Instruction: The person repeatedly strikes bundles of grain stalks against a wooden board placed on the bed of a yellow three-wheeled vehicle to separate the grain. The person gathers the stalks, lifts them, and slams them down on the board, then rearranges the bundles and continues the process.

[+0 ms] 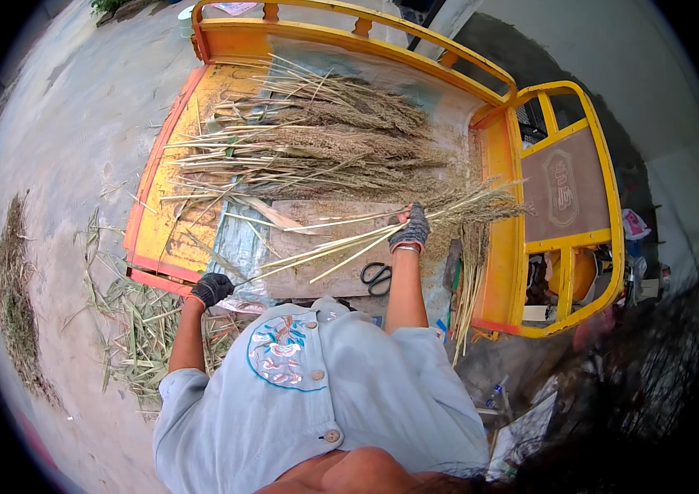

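My right hand (413, 228), in a dark knit glove, grips a small bundle of dry stalks (349, 243). Their bushy seed heads (485, 203) point right and the bare stems fan out to the left. At the lower left, my gloved left hand (212, 289) is closed at the tip of the longest stem, where a thin, darker length meets the fingers. Black-handled scissors (377, 278) lie just below the bundle on a flat board (284, 284). Beyond it, several piles of seed-headed stalks (325, 148) lie across the yellow cart bed (160, 235).
Yellow rails (349, 10) border the cart's far side, and a yellow seat frame (568, 239) stands at its right. More stalks (469, 288) hang over the near right edge. Leaf scraps (148, 329) litter the floor at left, near a long dry heap (16, 296).
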`<state>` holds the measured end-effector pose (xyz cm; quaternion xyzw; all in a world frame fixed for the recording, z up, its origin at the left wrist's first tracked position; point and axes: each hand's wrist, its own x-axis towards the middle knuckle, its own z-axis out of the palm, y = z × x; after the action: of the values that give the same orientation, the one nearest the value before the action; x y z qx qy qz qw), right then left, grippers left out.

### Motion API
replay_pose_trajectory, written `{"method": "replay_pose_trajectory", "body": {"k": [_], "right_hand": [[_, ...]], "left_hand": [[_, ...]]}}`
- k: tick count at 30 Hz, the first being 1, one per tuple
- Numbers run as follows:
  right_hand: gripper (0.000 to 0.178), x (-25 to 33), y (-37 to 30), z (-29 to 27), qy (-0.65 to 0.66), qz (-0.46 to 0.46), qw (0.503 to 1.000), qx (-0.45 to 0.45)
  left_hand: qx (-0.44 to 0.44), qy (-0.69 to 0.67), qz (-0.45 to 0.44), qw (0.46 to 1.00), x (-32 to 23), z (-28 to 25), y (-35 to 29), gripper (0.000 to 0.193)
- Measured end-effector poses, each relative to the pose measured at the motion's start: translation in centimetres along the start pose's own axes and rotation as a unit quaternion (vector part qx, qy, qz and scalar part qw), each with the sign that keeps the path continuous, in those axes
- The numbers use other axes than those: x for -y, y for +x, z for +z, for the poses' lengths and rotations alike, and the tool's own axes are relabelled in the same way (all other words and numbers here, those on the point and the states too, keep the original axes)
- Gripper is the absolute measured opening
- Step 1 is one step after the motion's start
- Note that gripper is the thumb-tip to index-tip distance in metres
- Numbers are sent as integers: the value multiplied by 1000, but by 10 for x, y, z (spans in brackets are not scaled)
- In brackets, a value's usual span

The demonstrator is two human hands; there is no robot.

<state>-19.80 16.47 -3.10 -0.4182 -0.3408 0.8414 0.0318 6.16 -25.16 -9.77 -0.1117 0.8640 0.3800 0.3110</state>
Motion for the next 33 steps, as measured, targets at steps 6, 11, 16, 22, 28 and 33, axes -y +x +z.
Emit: {"method": "replay_pose_trajectory", "body": {"k": [6, 11, 16, 22, 28, 33], "right_hand": [[16, -11, -4, -5, 25, 21, 999, 43], [22, -20, 12, -11, 136, 23, 985, 99], [27, -6, 56, -31, 44, -24, 997, 52], [29, 14, 75, -64, -36, -59, 998, -15], [31, 3, 65, -54, -7, -49, 997, -63], [31, -14, 89, -71, -6, -13, 1000, -27]], "left_hand": [[-105, 220, -232, 942, 34, -27, -74, 46], [-314, 92, -51, 944, -16, -28, 24, 30], [-336, 163, 93, 923, -33, -39, 165, 23], [-276, 229, -90, 929, -36, -52, 274, 29], [-194, 353, -120, 907, -32, -64, 279, 30], [-205, 302, -81, 927, -39, -77, 252, 28]]}}
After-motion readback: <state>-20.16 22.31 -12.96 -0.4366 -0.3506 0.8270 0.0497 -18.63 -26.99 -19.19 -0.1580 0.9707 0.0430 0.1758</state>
